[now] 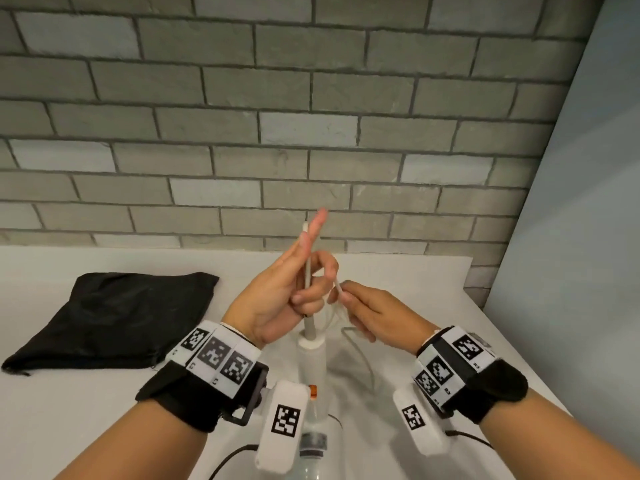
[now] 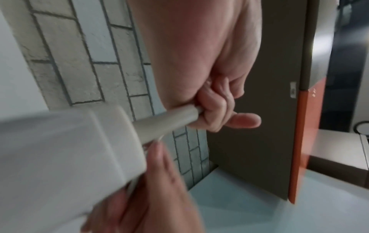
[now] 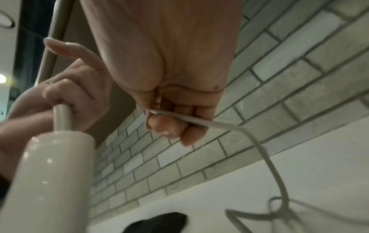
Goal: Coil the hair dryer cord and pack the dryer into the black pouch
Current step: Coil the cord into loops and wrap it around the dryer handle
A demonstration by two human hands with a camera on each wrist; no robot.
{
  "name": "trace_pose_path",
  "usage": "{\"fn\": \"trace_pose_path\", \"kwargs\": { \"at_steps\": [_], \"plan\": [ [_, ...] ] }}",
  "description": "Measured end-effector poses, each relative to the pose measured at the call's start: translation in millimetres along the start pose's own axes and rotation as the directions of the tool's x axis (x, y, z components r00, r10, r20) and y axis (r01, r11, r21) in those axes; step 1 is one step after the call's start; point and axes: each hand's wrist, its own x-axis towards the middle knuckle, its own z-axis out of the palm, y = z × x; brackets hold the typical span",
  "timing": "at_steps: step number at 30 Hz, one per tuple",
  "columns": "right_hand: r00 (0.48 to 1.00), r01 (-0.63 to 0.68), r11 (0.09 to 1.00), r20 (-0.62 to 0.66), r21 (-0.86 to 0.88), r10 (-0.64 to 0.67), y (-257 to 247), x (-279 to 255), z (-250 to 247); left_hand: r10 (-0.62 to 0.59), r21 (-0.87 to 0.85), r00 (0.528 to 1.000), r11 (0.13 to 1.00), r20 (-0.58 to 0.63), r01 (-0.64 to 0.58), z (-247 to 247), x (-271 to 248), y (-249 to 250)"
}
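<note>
The white hair dryer point(image 1: 311, 365) stands between my wrists with its handle end up. My left hand point(image 1: 304, 292) grips the grey cord sleeve point(image 1: 309, 329) just above the handle, its index finger pointing straight up with a run of cord along it. In the left wrist view its curled fingers point(image 2: 217, 110) close round the sleeve point(image 2: 165, 123). My right hand point(image 1: 360, 306) pinches the thin white cord point(image 3: 259, 141) between thumb and fingers point(image 3: 169, 124), close to the left hand. Loose cord point(image 1: 363, 355) loops down onto the table. The black pouch point(image 1: 114, 317) lies flat at the left.
A white table point(image 1: 433, 271) runs back to a grey brick wall point(image 1: 311, 116). A pale panel point(image 1: 571, 237) closes the right side. Slack cord lies tangled on the table to the right point(image 3: 279, 209). Black cables hang from the wrist cameras near the front edge.
</note>
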Motion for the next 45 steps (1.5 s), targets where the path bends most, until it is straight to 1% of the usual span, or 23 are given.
{"fn": "trace_pose_path", "kwargs": {
  "at_steps": [3, 5, 7, 11, 13, 15, 17, 19, 21, 24, 26, 27, 30, 33, 35, 37, 38, 40, 42, 45],
  "plan": [
    [1.0, 0.012, 0.976, 0.028, -0.216, -0.006, 14.3, -16.7, -2.5, 0.048, -0.038, 0.996, 0.998, -0.074, -0.051, -5.3, -2.7, 6.8],
    [0.998, 0.026, 0.949, -0.041, -0.313, -0.041, 17.7, -24.3, 1.5, 0.069, -0.029, 0.995, 0.997, -0.074, -0.071, -6.2, -3.6, 9.9],
    [0.988, 0.039, 0.918, -0.124, -0.394, -0.095, 14.1, -30.0, 5.8, 0.103, -0.009, 0.994, 0.995, -0.047, -0.103, -8.1, -2.4, 11.7],
    [0.945, 0.245, 0.854, -0.084, -0.459, -0.317, -6.7, -35.7, 9.8, 0.169, 0.038, 0.985, 0.985, -0.033, -0.168, -16.1, 1.2, 16.5],
    [0.923, 0.294, 0.804, -0.064, -0.517, -0.379, -14.7, -35.5, 8.8, 0.172, 0.106, 0.984, 0.98, -0.048, -0.166, -21.4, 1.1, 18.8],
    [0.888, 0.353, 0.745, -0.049, -0.566, -0.457, -22.4, -35.5, 9.6, 0.17, 0.227, 0.984, 0.961, -0.049, -0.155, -25.5, 0.0, 19.9],
    [0.852, 0.392, 0.718, -0.066, -0.575, -0.519, -30.8, -34.6, 9.7, 0.157, 0.322, 0.987, 0.936, -0.031, -0.139, -27.1, -0.4, 18.3],
    [0.813, 0.415, 0.718, -0.126, -0.559, -0.568, -38.8, -30.3, 4.3, 0.125, 0.378, 0.992, 0.919, -0.001, -0.115, -26.2, 0.1, 15.5],
    [0.781, 0.417, 0.728, -0.194, -0.545, -0.593, -46.5, -23.1, -6.3, 0.063, 0.446, 0.998, 0.893, 0.018, -0.064, -22.1, -0.6, 14.0],
    [0.758, 0.366, 0.771, -0.314, -0.521, -0.572, -59.3, -10.6, -25.8, -0.026, 0.609, 0.999, 0.794, 0.038, -0.003, -18.9, -1.8, 16.1],
    [0.738, 0.334, 0.813, -0.404, -0.476, -0.54, -66.4, -1.8, -38.9, -0.079, 0.667, 0.994, 0.745, 0.071, 0.011, -18.5, -1.1, 18.4],
    [0.728, 0.326, 0.827, -0.436, -0.458, -0.529, -69.2, 2.3, -45.1, -0.103, 0.662, 0.991, 0.749, 0.084, 0.022, -18.1, -0.6, 19.4],
    [0.701, 0.326, 0.854, -0.503, -0.405, -0.506, -74.4, 14.1, -57.8, -0.137, 0.528, 0.977, 0.849, 0.163, 0.031, -14.7, -1.2, 21.2],
    [0.705, 0.314, 0.891, -0.549, -0.327, -0.449, -75.7, 25.1, -57.9, -0.125, 0.419, 0.961, 0.908, 0.245, 0.011, -16.4, -1.5, 21.1],
    [0.718, 0.275, 0.914, -0.569, -0.299, -0.402, -71.4, 30.8, -51.3, -0.083, 0.369, 0.973, 0.93, 0.217, -0.003, -17.5, -1.7, 20.9],
    [0.748, 0.219, 0.926, -0.557, -0.306, -0.361, -60.4, 33.7, -40.9, -0.028, 0.283, 0.989, 0.959, 0.143, -0.014, -18.5, -2.8, 19.2],
    [0.77, 0.192, 0.925, -0.534, -0.327, -0.349, -53.5, 34.4, -34.4, 0.0, 0.236, 0.994, 0.971, 0.113, -0.027, -19.1, -3.7, 18.2],
    [0.829, 0.156, 0.917, -0.456, -0.368, -0.324, -41.9, 33.6, -21.0, 0.03, 0.189, 0.997, 0.981, 0.076, -0.044, -19.8, -5.1, 16.5],
    [0.89, 0.142, 0.907, -0.349, -0.397, -0.292, -33.2, 32.0, -7.6, 0.027, 0.17, 0.997, 0.985, 0.077, -0.04, -19.6, -6.0, 14.3],
    [0.955, 0.125, 0.907, -0.198, -0.403, -0.219, -26.6, 29.4, 11.1, 0.02, 0.124, 0.997, 0.992, 0.077, -0.029, -20.6, -5.5, 11.7]
  ]
}}
